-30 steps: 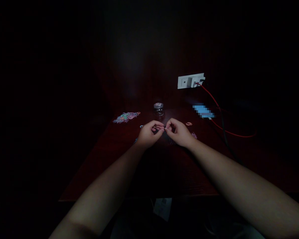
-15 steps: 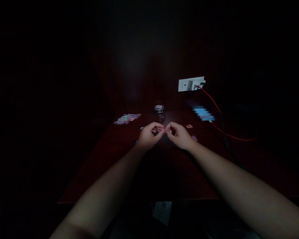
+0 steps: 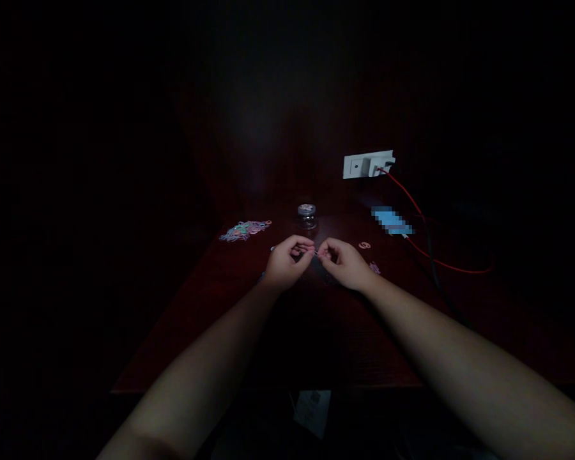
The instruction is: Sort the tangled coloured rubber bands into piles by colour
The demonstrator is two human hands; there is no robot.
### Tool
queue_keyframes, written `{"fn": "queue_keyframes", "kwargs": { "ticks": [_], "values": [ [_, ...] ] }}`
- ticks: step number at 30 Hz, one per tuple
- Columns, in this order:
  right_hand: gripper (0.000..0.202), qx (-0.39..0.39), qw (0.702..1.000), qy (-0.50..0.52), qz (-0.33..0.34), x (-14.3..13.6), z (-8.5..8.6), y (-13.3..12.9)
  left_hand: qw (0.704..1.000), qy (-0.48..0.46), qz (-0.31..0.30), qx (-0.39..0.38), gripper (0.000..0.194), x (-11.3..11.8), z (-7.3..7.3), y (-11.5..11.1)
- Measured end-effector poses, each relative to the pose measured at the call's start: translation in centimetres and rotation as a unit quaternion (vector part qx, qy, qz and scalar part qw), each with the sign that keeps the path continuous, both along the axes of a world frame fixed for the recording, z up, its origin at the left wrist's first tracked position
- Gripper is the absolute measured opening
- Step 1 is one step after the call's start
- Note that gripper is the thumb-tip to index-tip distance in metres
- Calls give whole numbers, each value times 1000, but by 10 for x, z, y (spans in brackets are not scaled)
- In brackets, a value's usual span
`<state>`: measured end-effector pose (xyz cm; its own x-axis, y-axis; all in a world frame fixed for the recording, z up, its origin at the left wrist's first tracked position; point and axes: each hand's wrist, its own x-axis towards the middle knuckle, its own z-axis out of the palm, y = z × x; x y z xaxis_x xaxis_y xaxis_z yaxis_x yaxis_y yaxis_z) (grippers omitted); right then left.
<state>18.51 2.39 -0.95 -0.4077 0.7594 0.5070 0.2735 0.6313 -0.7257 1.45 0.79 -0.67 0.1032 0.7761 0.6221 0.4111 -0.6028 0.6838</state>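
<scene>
Above the dark red table, my left hand [image 3: 290, 263] and my right hand [image 3: 345, 265] face each other with fingertips pinched. A thin, pale elastic band [image 3: 317, 253] spans the small gap between them, each hand gripping one side; its full shape is hidden by the fingers. To the left lies a heap of colourful elastic bands [image 3: 244, 230]. Orange bands [image 3: 365, 245] and a small purple bunch [image 3: 374, 268] rest beside my right hand. Bluish bits peek out around my left hand, mostly covered by it.
A small clear jar with a lid [image 3: 306, 217] stands behind my hands. At the back right is a wall socket [image 3: 368, 164] with a plugged-in charger. Its red cable [image 3: 443, 260] runs to a blurred blue device [image 3: 391, 220]. A pale paper-like item [image 3: 312, 412] shows below the table edge.
My hands have drawn slightly apart, so a short stretch of the band now shows between the fingertips. The things on the table lie as before.
</scene>
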Motion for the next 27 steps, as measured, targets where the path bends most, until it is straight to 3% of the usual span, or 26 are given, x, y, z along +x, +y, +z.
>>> {"fn": "queue_keyframes", "kwargs": {
  "ticks": [13,27],
  "values": [
    [7,1,1000,2,-3,1,0,-1,998,67,-14,-4,13,-3,2,-2],
    [9,0,1000,-8,-12,1,2,-1,998,54,-13,18,9,-3,0,-2]
  ]
}}
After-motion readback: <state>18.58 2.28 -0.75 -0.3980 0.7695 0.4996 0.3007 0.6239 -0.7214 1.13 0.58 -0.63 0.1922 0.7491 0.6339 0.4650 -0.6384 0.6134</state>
